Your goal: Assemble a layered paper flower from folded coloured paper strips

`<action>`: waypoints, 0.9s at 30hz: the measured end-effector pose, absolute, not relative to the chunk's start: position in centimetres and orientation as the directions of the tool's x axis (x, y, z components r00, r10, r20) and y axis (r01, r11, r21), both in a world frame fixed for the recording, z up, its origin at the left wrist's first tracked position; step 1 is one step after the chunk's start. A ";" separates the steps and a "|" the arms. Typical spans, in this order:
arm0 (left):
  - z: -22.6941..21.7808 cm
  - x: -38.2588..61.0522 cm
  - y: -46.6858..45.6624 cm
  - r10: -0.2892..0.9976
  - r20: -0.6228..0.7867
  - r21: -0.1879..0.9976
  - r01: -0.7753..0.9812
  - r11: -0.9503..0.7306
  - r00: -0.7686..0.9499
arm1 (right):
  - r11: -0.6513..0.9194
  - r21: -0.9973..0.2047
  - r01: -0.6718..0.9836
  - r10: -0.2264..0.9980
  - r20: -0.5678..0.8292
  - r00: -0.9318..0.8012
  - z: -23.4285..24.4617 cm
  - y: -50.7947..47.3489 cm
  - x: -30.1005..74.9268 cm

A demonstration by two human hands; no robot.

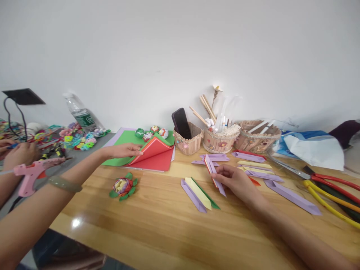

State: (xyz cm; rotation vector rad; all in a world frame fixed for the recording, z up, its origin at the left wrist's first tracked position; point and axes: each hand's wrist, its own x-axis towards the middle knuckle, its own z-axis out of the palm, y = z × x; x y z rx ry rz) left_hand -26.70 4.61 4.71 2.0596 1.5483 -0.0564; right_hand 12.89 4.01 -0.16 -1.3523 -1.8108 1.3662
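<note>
My left hand [125, 150] reaches to a stack of coloured paper sheets [152, 155] and lifts the corner of the red and orange top sheets, fingers pinched on them. A green sheet lies beneath. My right hand [234, 179] holds a bundle of folded paper strips [214, 172], purple and red, just above the wooden table [157, 221]. Three more folded strips [198, 193], purple, yellow and green, lie side by side left of that hand. A paper lotus flower [123, 186] rests near the table's front left.
Three popsicle-stick baskets [221, 141] stand at the back, one holding a phone [181, 123]. More folded strips [291, 195] lie right, beside red and yellow handled tools [332, 191]. Another person's hands [19, 153] work at the left with a pink glue gun [30, 172]. A water bottle [81, 114] stands behind.
</note>
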 end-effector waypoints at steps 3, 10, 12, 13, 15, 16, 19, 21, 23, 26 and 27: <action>4.7 -26.8 4.6 0.872 -0.359 0.392 0.902 -0.181 0.332 | 0.119 -0.857 0.502 0.937 -0.070 -0.342 -0.1 3.8 12.9; 4.8 -26.7 4.5 0.868 -0.376 0.390 0.905 -0.168 0.323 | 0.271 -0.688 0.673 0.952 0.090 -0.292 0.9 3.9 13.4; 4.8 -26.7 4.5 0.868 -0.377 0.391 0.905 -0.167 0.323 | 0.285 -0.627 0.725 0.955 0.124 -0.269 1.1 4.2 13.8; 4.8 -26.6 4.5 0.867 -0.376 0.393 0.904 -0.169 0.326 | 0.280 -0.600 0.750 0.959 0.133 -0.251 1.1 4.4 14.0; 4.7 -26.6 4.6 0.864 -0.375 0.401 0.899 -0.176 0.336 | 0.295 -0.522 0.800 0.955 0.182 -0.233 1.0 4.8 14.4; 4.7 -26.6 4.6 0.863 -0.373 0.405 0.896 -0.180 0.342 | 0.331 -0.463 0.822 0.940 0.235 -0.246 0.9 4.9 14.6; 4.5 -26.6 4.6 0.864 -0.362 0.415 0.891 -0.186 0.349 | 0.485 -0.226 0.845 0.820 0.454 -0.350 0.7 5.1 14.8; 4.3 -26.7 4.6 0.868 -0.351 0.421 0.887 -0.188 0.350 | 0.552 -0.106 0.827 0.726 0.551 -0.413 0.6 5.0 14.5; 4.1 -26.8 4.7 0.870 -0.340 0.430 0.882 -0.193 0.356 | 0.605 -0.042 0.795 0.659 0.588 -0.470 0.7 4.8 13.8; 3.9 -27.0 4.9 0.868 -0.329 0.450 0.870 -0.202 0.372 | 0.717 -0.045 0.696 0.602 0.543 -0.585 1.4 4.4 12.1; 3.8 -27.0 4.9 0.868 -0.325 0.456 0.866 -0.206 0.377 | 0.756 -0.079 0.649 0.592 0.504 -0.629 1.7 4.3 11.3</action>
